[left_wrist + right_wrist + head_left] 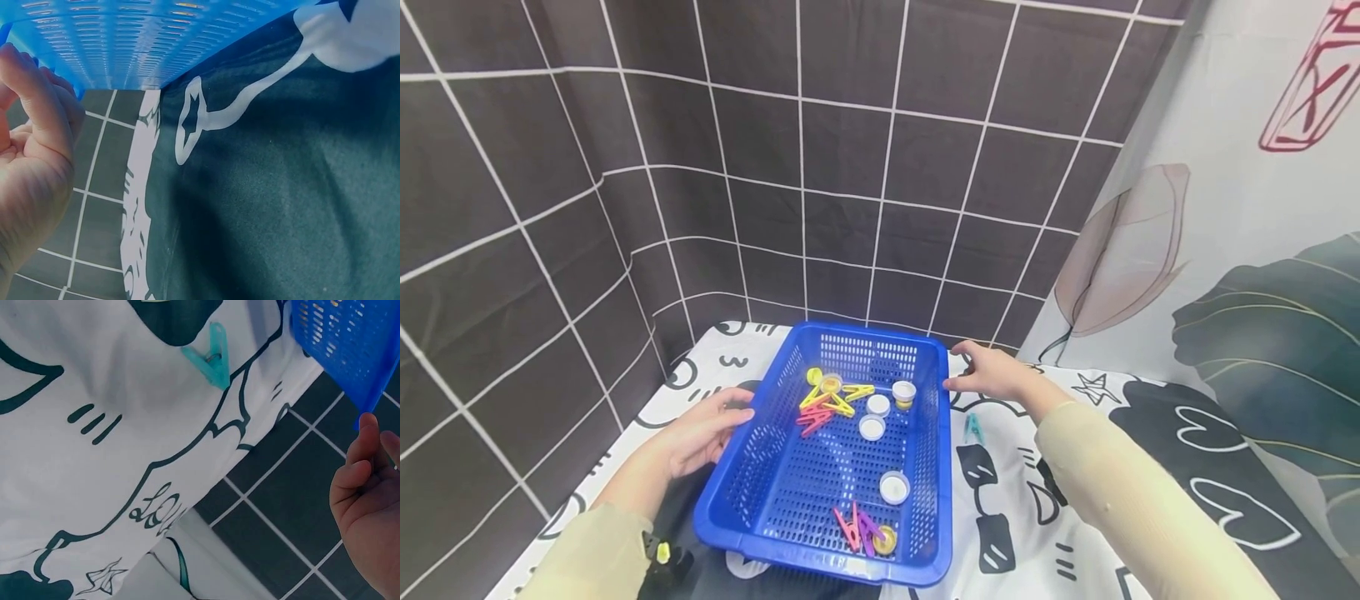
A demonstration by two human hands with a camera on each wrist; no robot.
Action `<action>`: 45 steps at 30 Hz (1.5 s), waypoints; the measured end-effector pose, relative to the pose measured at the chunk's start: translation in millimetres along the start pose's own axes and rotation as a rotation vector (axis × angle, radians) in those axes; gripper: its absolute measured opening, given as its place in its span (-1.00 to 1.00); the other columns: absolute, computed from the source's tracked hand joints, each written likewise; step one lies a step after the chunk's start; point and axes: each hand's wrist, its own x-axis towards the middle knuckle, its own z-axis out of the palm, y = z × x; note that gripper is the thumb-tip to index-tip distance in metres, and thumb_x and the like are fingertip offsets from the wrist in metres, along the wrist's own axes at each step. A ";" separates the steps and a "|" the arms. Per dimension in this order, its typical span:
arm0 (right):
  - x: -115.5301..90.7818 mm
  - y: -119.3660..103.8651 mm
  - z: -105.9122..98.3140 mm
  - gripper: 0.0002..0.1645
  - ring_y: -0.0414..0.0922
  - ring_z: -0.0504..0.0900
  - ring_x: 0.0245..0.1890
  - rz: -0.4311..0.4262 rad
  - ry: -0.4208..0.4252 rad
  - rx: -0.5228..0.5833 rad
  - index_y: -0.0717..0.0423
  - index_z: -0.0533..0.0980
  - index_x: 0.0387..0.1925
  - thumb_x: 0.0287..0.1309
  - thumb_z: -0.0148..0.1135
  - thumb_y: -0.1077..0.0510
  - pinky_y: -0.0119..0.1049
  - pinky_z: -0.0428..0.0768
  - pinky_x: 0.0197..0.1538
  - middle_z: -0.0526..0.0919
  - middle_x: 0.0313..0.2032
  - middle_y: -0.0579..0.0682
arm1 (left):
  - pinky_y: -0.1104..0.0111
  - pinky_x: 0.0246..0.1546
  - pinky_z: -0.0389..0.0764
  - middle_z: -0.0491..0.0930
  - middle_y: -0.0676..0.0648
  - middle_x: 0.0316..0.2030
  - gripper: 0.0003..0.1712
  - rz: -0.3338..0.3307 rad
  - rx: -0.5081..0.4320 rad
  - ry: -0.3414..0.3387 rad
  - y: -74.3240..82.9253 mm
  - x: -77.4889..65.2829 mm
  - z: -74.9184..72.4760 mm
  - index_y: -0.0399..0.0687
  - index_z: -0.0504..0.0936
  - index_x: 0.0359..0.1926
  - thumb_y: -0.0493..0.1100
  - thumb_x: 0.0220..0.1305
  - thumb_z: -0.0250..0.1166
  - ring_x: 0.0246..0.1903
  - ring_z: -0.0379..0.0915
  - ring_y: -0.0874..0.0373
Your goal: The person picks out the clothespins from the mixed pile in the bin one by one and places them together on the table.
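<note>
A blue plastic basket (820, 546) with slotted walls is held in front of me; its slotted underside shows in the left wrist view. My left hand (703, 433) grips its left rim, the thumb on top and the other fingers partly hidden below. At the far right rim, my right hand (996, 372) holds the edge with its fingertips. Inside lie yellow clothespins (839, 405), red clothespins (814, 414), a pink clothespin (848, 530) and a purple clothespin (868, 531). Several small round white-topped containers (894, 487) and a yellow round piece (885, 541) lie among them.
A teal clothespin (212, 359) lies on the patterned black-and-white cloth (1030, 500), right of the basket. A dark grid-patterned curtain (842, 183) hangs behind and at the left. A white leaf-print curtain (1225, 208) hangs at the right.
</note>
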 end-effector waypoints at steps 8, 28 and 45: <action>0.3 -11.1 6.8 -0.22 -0.01 0.60 -0.22 0.001 -0.020 -0.017 0.17 0.28 0.21 0.05 0.29 -0.11 -0.09 0.63 -0.21 0.61 -0.19 0.11 | 0.24 -0.51 0.68 0.63 -0.16 -0.31 -0.42 -0.022 0.015 0.015 1.9 -0.9 1.6 -0.25 -0.05 0.24 -0.18 0.39 0.05 -0.47 0.61 0.08; 3.6 -41.7 13.9 -0.19 -0.08 0.57 -0.27 -0.077 -0.065 -0.025 0.13 0.29 0.23 0.02 0.28 -0.17 -0.20 0.63 -0.25 0.59 -0.23 0.04 | 0.29 -0.58 0.67 0.63 -0.13 -0.36 -0.40 -0.016 0.031 0.033 4.7 -2.9 3.3 -0.25 -0.04 0.25 -0.17 0.37 0.07 -0.54 0.59 0.13; 5.5 -65.2 24.5 -0.24 -0.18 0.50 -0.42 -0.138 -0.046 -0.041 0.07 0.34 0.20 -0.02 0.33 -0.13 -0.33 0.53 -0.36 0.53 -0.43 -0.11 | 0.22 -0.52 0.68 0.63 -0.15 -0.33 -0.42 -0.015 0.030 0.044 3.1 -2.4 4.1 -0.23 -0.03 0.23 -0.16 0.37 0.08 -0.50 0.60 0.09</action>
